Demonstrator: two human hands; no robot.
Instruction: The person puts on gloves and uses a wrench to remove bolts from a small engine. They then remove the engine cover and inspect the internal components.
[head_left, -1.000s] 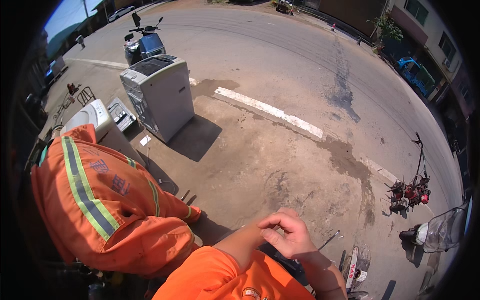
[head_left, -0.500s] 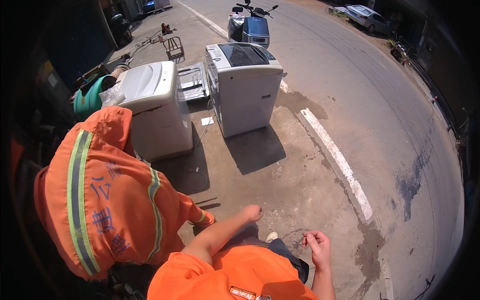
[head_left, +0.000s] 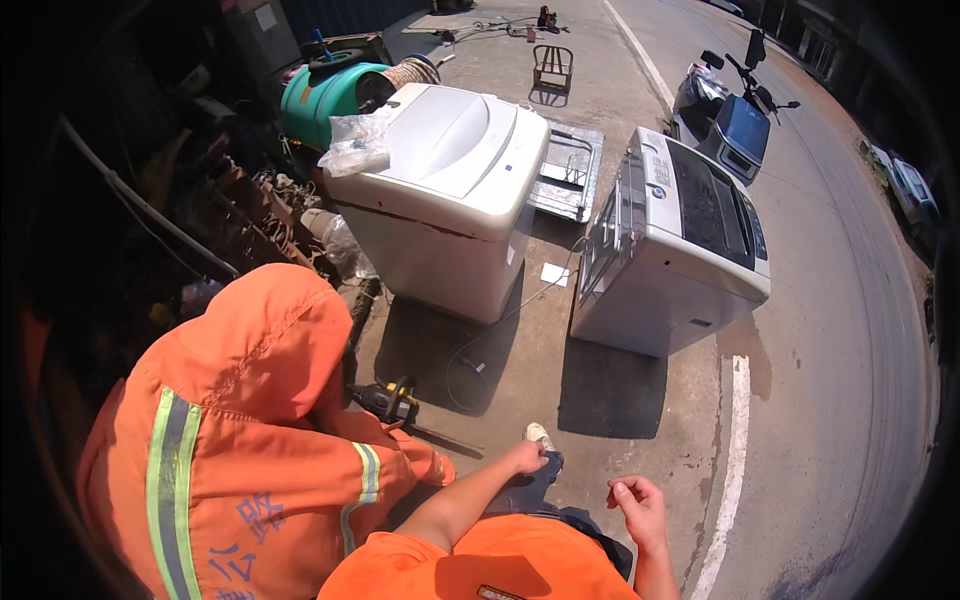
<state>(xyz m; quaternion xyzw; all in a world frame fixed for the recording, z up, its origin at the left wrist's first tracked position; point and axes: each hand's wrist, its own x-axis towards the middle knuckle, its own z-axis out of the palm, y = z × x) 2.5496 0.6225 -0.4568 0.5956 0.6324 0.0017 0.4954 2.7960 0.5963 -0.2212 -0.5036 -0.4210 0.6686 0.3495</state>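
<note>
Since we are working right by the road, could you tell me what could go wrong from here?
1. The power tool lies on the concrete beside the crouching co-worker, near your left hand; its blade could catch a leg or hand.
2. A loose cable trails from the washing machines across the ground: a likely trip.
3. The grey washing machine and scooter stand at the open roadway, so passing traffic may come close.
</note>
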